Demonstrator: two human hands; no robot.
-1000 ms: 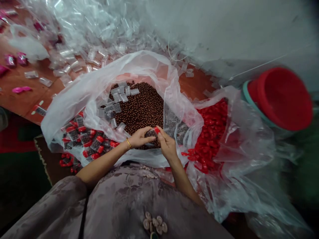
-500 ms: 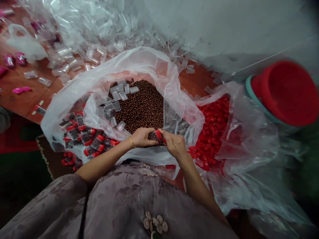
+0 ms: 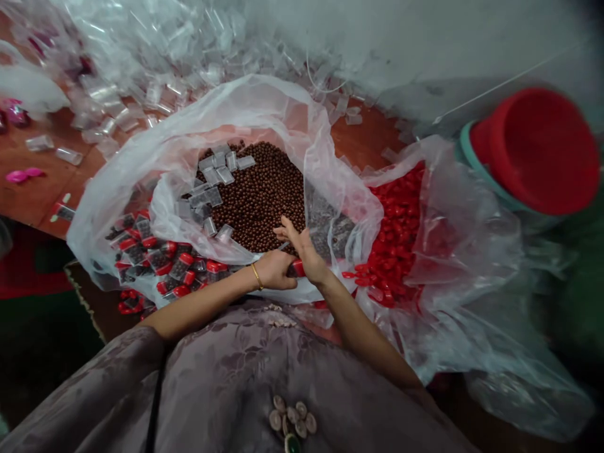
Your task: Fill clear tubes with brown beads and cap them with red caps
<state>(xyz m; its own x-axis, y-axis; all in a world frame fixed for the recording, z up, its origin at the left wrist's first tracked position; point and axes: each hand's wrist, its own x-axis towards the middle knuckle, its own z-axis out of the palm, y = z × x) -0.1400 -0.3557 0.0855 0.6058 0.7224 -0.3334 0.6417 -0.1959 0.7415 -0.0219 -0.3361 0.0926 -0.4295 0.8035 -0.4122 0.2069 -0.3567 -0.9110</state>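
Note:
My left hand (image 3: 276, 270), with a gold bangle at its wrist, is closed around a small clear container with a red cap (image 3: 296, 268). Right beside it, my right hand (image 3: 304, 251) has its fingers stretched out, its palm near the red cap. Under the fingertips lies a heap of brown beads (image 3: 264, 195) in a white plastic bag (image 3: 108, 195). Several clear empty containers (image 3: 212, 173) rest on the beads' left side. Filled containers with red caps (image 3: 165, 264) are piled to the left, and red caps (image 3: 394, 233) fill another plastic bag to the right.
Many loose clear containers (image 3: 155, 91) spread across the back of the orange-red table (image 3: 28, 151). Pink pieces (image 3: 24, 175) lie at the far left. A red bucket (image 3: 547, 151) stands at the right, near the grey wall (image 3: 425, 38). Crumpled clear plastic (image 3: 476, 314) surrounds the red caps.
My right hand has let go of the red-capped container and its fingers have spread out. My left hand still holds the container, slightly lower. The whole view has shifted a little.

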